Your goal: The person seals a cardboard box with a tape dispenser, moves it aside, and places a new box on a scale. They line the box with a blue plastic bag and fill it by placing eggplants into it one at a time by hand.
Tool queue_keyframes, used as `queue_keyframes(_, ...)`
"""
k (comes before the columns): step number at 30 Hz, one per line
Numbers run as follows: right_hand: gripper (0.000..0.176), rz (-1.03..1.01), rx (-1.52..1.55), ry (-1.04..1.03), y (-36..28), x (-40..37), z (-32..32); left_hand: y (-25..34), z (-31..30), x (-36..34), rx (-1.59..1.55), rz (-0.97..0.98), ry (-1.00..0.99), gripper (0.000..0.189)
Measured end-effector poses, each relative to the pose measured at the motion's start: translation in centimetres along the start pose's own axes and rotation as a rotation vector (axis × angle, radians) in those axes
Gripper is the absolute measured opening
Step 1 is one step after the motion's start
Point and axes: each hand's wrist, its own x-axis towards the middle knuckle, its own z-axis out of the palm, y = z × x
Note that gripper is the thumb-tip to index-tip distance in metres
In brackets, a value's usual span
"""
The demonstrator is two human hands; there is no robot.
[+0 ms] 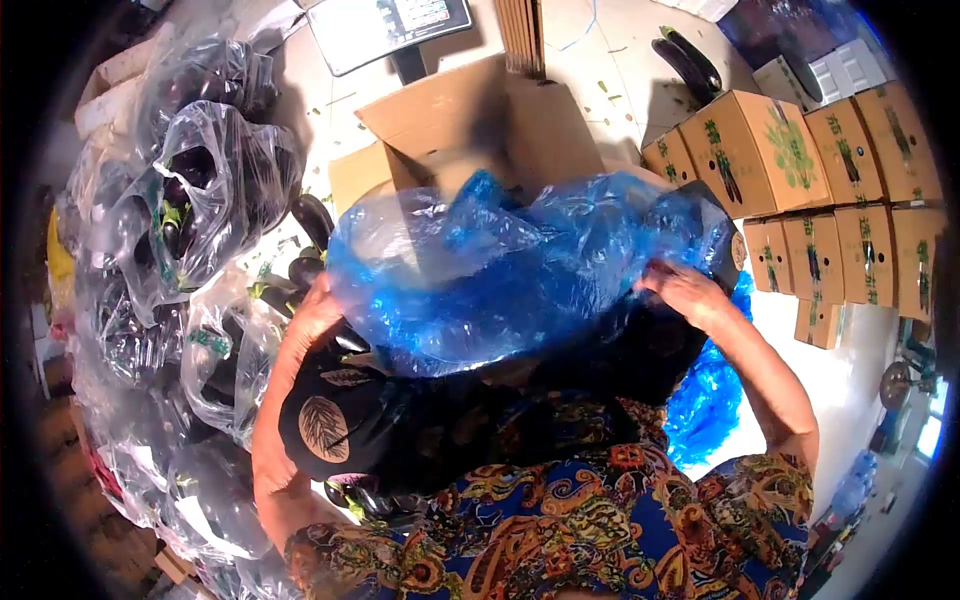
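A blue translucent plastic bag (480,270) is stretched wide between my two hands, in front of my lap. My left hand (318,308) grips its left edge, with the fingers partly hidden behind the film. At the right edge, my right hand (685,290) has its fingers closed on the bag. Just beyond the bag stands an opened cardboard box (430,110) with its flaps up, its lower part covered by the blue film. Loose eggplants (313,222) lie beside my left hand.
Clear plastic bags of eggplants (230,190) are heaped along the left. Printed cartons (755,150) are stacked at the right, with eggplants (688,62) behind them. A screen on a stand (388,30) is at the back. More blue plastic (705,405) lies by my right side.
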Motion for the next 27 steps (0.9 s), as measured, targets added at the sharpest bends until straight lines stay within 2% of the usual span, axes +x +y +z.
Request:
queue_keyframes(1,0.032,0.041,0.060,0.083,1.6,1.7,0.9,-0.5,0.0,-0.2,-0.072,-0.005,-0.002,0.039)
queue_keyframes(3,0.042,0.068,0.227,0.132,0.4,1.9,1.3,-0.8,0.1,-0.1,-0.141,0.029,-0.008,0.041)
queue_keyframes(5,0.049,0.073,-0.126,0.124,-1.0,3.0,0.4,-0.6,0.5,-0.8,-0.128,0.016,0.041,0.042)
queue_keyframes(7,0.063,0.041,-0.648,0.097,-4.9,2.9,-0.8,1.4,1.1,-2.0,-0.021,-0.035,0.137,0.043)
queue_keyframes(9,0.035,-0.110,-0.756,0.119,-3.6,5.4,-1.3,2.3,1.0,-2.1,0.089,0.025,0.090,0.043)
queue_keyframes(12,0.060,-0.153,-0.585,-0.101,-3.2,9.2,-1.7,1.5,0.6,-1.4,0.080,0.124,-0.007,0.043)
queue_keyframes(14,0.060,-0.138,-0.152,-0.132,1.1,14.6,-1.9,0.8,0.3,-0.9,0.031,0.138,-0.062,0.042)
queue_keyframes(17,0.065,-0.420,-0.479,-0.008,0.9,18.6,-2.1,0.0,-0.2,-0.7,-0.085,0.101,-0.123,0.038)
queue_keyframes(19,0.067,-0.559,-0.887,0.164,-3.7,14.9,-2.5,-0.8,-0.4,-0.3,-0.246,0.131,-0.182,0.035)
queue_keyframes(21,0.064,-0.419,-0.882,0.100,-5.6,14.2,-3.1,1.0,-0.1,-1.0,-0.230,0.068,-0.109,0.034)
queue_keyframes(23,0.062,-0.487,-0.950,0.163,-6.8,12.8,-2.1,-0.2,-0.4,-0.4,-0.274,0.048,-0.095,0.033)
queue_keyframes(24,0.059,-0.447,-0.880,0.249,-7.7,11.1,-1.4,-0.5,-0.6,-0.3,-0.291,0.034,-0.088,0.033)
queue_keyframes(27,0.056,-0.194,-1.118,0.183,-11.4,7.2,-0.6,-0.6,-1.0,-0.3,-0.364,0.076,-0.132,0.033)
